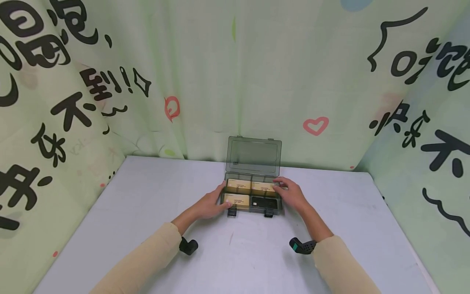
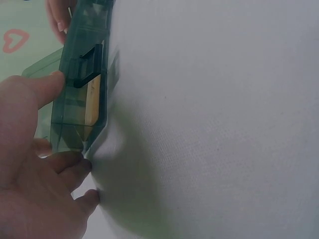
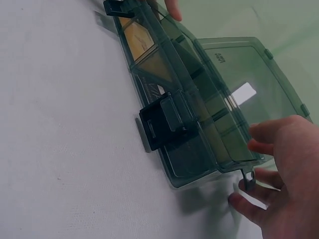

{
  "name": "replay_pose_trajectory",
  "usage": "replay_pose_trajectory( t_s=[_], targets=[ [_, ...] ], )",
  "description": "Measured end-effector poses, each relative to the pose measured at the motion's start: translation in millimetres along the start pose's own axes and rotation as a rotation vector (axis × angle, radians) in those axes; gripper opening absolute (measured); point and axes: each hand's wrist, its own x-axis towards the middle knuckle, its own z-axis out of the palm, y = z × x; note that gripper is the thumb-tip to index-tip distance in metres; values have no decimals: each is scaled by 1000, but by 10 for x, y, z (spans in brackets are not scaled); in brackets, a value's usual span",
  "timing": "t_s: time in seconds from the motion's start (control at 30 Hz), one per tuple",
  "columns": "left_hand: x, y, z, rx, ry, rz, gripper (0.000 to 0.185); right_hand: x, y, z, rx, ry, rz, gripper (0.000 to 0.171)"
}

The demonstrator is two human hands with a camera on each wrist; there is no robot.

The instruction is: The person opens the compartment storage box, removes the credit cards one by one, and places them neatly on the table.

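A smoky clear plastic compartment box (image 1: pixel 257 209) lies at the far middle of the white table (image 1: pixel 238 257), and its lid (image 1: pixel 253 157) stands open against the curtain. Three compartments hold tan packs (image 1: pixel 238 185); the front right one holds a black item (image 1: pixel 265 202). My left hand (image 1: pixel 209 204) holds the box's left end, with the thumb on the front rim (image 2: pixel 55 82). My right hand (image 1: pixel 292 194) grips the right end, its fingers curled at the corner (image 3: pixel 259 137). Two dark latches (image 3: pixel 164 122) hang down from the front wall.
A pale green curtain (image 1: pixel 227 81) with black writing and a pink heart closes in the table at the back and on both sides. The lid leans close to it. Bare tabletop (image 2: pixel 214 129) lies between the box and me.
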Motion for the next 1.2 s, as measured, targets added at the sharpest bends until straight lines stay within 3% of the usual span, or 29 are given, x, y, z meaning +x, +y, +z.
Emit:
replay_pose_trajectory(
  t_s=[0.57, 1.2],
  targets=[
    [2, 1, 3, 1, -6, -12, 84, 118, -7, 7, -152, -31, -66, 35],
    [15, -6, 13, 2, -4, -20, 83, 183, -6, 73, -245, -46, -95, 32]
  ],
)
